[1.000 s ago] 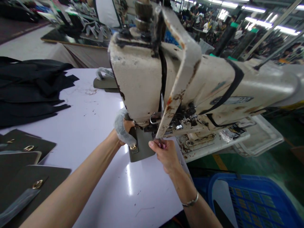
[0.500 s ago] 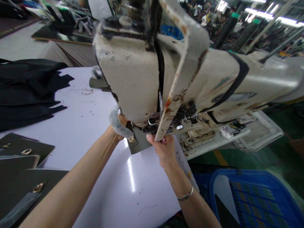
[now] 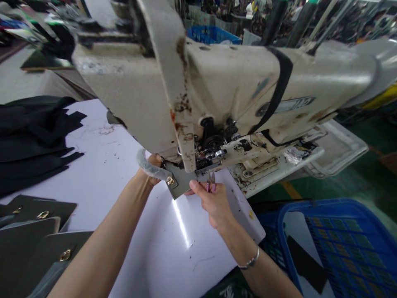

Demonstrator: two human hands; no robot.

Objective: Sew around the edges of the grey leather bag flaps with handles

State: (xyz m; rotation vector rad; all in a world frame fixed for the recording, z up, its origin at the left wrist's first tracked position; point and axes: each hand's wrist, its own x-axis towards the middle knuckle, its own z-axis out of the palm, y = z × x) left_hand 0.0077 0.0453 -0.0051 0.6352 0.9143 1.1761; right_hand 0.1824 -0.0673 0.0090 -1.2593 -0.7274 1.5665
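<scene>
At far left lay 1 pile of black fabric pieces (image 3: 34,132); below it, 3 gold buckles (image 3: 42,214) showed on dark grey bag panels (image 3: 31,244) resting on the white table (image 3: 173,248). The left hand (image 3: 151,169) gripped 1 grey panel (image 3: 180,180) just under the sewing machine head (image 3: 130,82), its fingers curled behind 1 film-wrapped strap (image 3: 149,163). The right hand (image 3: 214,205) held 1 pair of pink-handled snips (image 3: 211,182), its fingers closed around them, beside the panel. At far right stood 1 blue plastic crate (image 3: 335,248)
</scene>
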